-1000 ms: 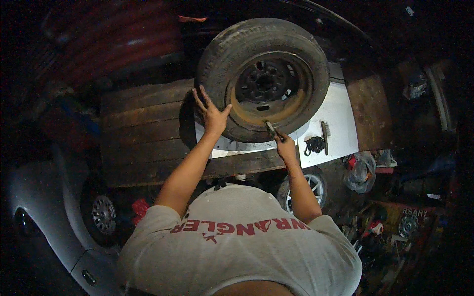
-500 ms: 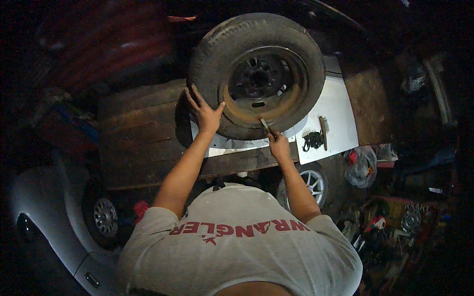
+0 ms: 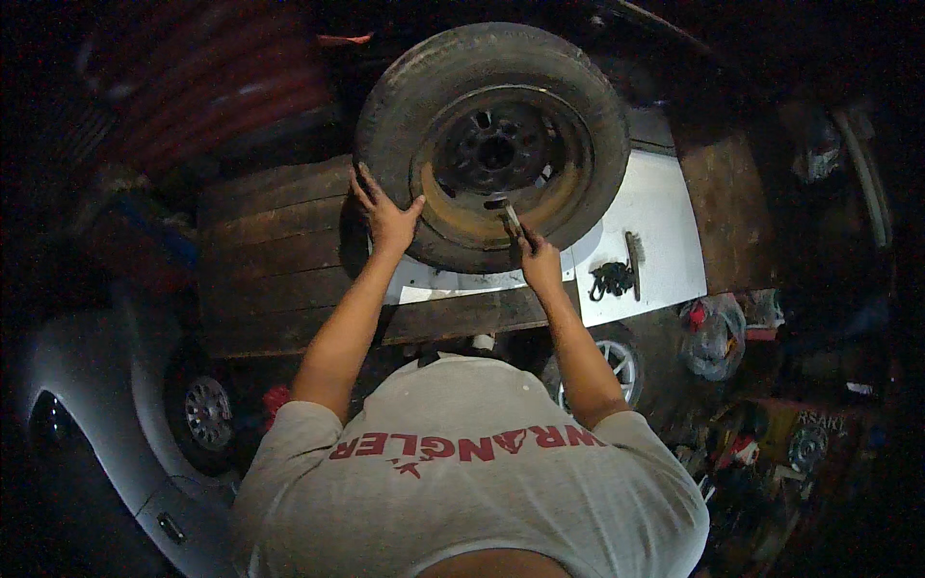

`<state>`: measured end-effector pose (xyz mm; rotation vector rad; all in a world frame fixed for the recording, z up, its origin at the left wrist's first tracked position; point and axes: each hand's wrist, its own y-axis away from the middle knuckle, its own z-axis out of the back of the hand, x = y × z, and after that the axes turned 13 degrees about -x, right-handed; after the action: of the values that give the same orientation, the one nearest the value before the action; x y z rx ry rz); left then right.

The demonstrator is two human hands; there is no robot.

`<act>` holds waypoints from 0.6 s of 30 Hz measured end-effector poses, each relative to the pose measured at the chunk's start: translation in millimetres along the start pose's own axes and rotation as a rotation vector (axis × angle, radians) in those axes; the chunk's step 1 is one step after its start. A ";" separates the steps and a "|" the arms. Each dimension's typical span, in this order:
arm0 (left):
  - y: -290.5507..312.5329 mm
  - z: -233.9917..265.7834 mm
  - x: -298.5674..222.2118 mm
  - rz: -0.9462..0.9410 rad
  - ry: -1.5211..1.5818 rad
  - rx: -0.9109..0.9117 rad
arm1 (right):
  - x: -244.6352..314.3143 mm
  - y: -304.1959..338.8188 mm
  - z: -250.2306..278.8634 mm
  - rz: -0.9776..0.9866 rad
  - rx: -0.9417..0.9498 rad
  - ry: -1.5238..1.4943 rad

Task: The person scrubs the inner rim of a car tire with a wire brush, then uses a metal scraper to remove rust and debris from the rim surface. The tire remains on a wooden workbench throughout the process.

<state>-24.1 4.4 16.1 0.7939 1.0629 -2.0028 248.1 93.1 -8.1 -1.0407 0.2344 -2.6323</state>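
Observation:
A worn black tyre (image 3: 390, 125) on a rusty brown steel rim (image 3: 570, 204) stands tilted back on the bench, its dark hub facing me. My left hand (image 3: 390, 228) rests on the tyre's lower left sidewall, fingers spread and thumb apart. In my right hand (image 3: 541, 262) is a slim hand tool with a pale flat end (image 3: 512, 216); whether it is a brush or a scraper I cannot tell. Its tip meets the lower inside of the rim, beside an oval slot. A long-handled brush (image 3: 633, 265) and a tangled black item (image 3: 608, 280) lie on a white sheet (image 3: 679, 226) to the right.
The wooden plank bench (image 3: 275, 255) extends to the left of the wheel. Below it is another wheel with a silver spoked rim (image 3: 621, 364). A clear plastic bag (image 3: 713, 342) hangs or lies at the right, near assorted clutter. A grey car (image 3: 116, 414) stands at the lower left.
The pale end of the tool has moved up and inward on the rim, from its lower lip to the oval slot. My left hand keeps its place on the tyre.

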 end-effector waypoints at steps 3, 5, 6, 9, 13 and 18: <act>0.2 -1.6 -0.1 -0.004 -0.022 -0.041 | 36.2 -13.2 -9.4 0.078 -0.011 -0.219; 1.9 -4.6 -2.6 0.000 -0.045 -0.068 | 46.0 -9.8 -34.4 0.057 0.172 -0.095; 2.2 -6.4 -5.6 0.008 -0.061 -0.077 | 44.6 -8.6 -39.9 0.045 0.263 -0.032; 8.4 -4.5 -12.0 0.038 -0.144 -0.103 | 20.4 -12.5 -18.5 -0.034 0.255 0.104; 10.5 -4.7 -23.9 0.100 -0.232 -0.112 | -10.8 -41.7 9.7 0.023 0.273 0.155; 11.2 -9.8 -29.7 0.169 -0.232 -0.110 | 24.3 -17.4 -44.7 -0.010 0.344 0.011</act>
<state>3.1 17.6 29.9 0.5588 0.9302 -1.8261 196.7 103.2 -20.5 -0.9101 -0.2155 -2.5631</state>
